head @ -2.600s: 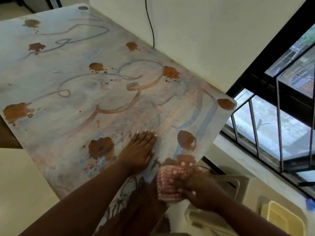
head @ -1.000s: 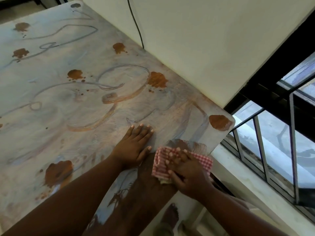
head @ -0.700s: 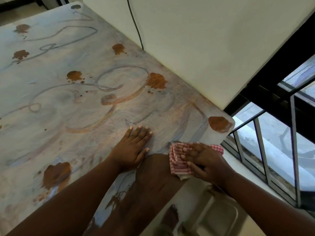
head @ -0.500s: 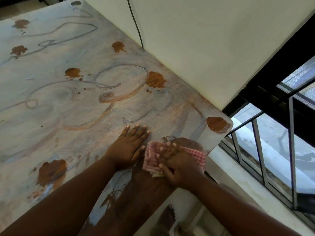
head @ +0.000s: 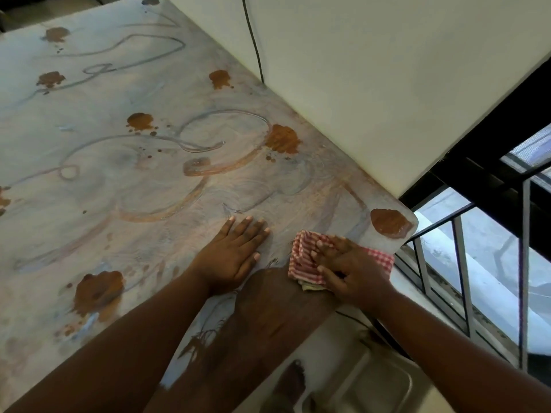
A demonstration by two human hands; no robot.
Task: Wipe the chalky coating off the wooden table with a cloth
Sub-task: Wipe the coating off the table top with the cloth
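The wooden table [head: 125, 186] is covered in a pale chalky coating with brown bare patches and curved finger-drawn lines. Near its front right corner lies a dark brown strip of wiped wood [head: 277, 305]. My left hand [head: 232, 251] rests flat on the coated top, fingers straight. Just to its right, my right hand [head: 346, 266] presses a folded red-and-white checked cloth [head: 301, 257] onto the table near the right edge; its fingers lie spread over the cloth, thumb curled at the cloth's near edge.
A cream wall [head: 372, 84] with a black cable [head: 253, 40] runs along the table's far right side. A black barred window [head: 477, 248] stands to the right. A pale plastic stool or basin [head: 366, 386] sits on the floor below the table edge.
My right hand has rubbed the cloth back and forth along the front right edge, now shifted right toward the corner. The wiped dark strip has grown. My left hand has stayed flat.
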